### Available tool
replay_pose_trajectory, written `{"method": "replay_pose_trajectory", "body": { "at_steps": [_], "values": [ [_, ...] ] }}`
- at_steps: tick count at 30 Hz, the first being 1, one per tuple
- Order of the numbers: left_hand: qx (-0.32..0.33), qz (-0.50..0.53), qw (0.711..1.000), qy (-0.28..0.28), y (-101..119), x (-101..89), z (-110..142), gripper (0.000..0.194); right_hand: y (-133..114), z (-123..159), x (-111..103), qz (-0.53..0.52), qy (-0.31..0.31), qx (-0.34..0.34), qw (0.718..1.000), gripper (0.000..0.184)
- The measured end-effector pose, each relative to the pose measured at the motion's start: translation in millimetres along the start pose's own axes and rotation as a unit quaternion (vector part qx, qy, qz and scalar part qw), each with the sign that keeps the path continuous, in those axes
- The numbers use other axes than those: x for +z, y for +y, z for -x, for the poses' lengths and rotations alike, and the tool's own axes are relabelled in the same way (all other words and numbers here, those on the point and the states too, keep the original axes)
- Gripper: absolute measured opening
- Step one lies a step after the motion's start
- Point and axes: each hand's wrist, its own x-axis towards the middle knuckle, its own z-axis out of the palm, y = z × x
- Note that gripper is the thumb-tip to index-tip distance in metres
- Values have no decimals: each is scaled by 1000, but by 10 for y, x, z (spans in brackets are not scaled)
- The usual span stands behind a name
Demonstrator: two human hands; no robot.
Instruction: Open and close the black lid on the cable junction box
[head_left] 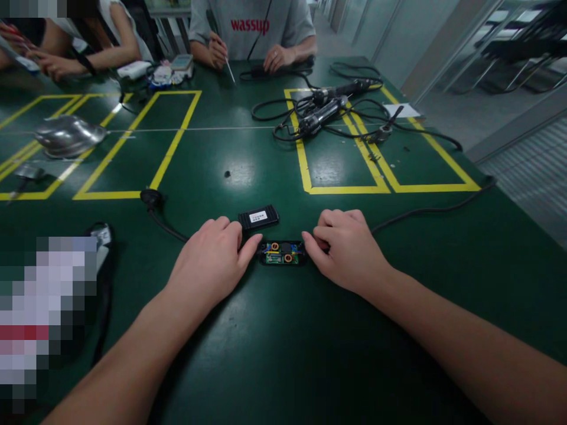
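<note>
Head view: steady the open circuit-board case (282, 263) level, gripped at opposite ends by left hand (213, 252) and right hand (348, 251), clear of copper coils (288, 258).

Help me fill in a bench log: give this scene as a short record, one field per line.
Left hand: curled at the open case's left end; grip hidden
Right hand: curled at its right end; grip hidden
Open case: black, circuit board exposed
Cover: black, white-labelled, lying just beyond the case
Plug: black, beyond the left hand
Corded tools: farther off, right of centre
Across the table: person in grey holding a thin-shafted tool
</note>
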Motion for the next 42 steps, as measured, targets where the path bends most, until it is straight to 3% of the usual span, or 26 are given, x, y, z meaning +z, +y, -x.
{"method": "replay_pose_trajectory", "body": {
  "at_steps": [3, 5, 7, 11, 16, 18, 24, 35, 38, 42],
  "values": [
    [0, 19, 996, 87, -38, 63, 6, 25, -2, -13, -21, -3, -23, 6, 1000, 50],
    [18, 62, 989, 136, -86, 116, -15, 32, -5, -18, -30, -4, -31, 9, 999, 48],
    [51, 125, 981, 142, -139, 162, -55, 41, -11, -19, -29, -5, -27, 11, 1000, 44],
    [72, 191, 975, 92, -194, 174, -113, 39, -16, -8, -8, -1, -14, 6, 1000, 35],
    [123, 203, 959, 157, -125, 50, -9, 45, 10, 0, 34, -13, -4, 17, 1000, 31],
    [168, 218, 950, 149, -101, -6, 48, 49, 23, -2, 45, -25, 0, 20, 999, 35],
    [274, 213, 938, 24, -132, -35, 75, 40, 29, -8, 36, -40, -3, 18, 999, 42],
    [252, 245, 935, 45, -74, 59, 38, 35, 1, 1, -40, -95, -23, -39, 994, 39],
    [192, 271, 940, 84, -84, 66, 15, 39, 13, -2, -36, -88, -12, -25, 996, 40],
    [92, 227, 960, 138, -130, 97, -56, 37, 12, -10, -23, -50, -6, 8, 999, 41]
  ]
}}
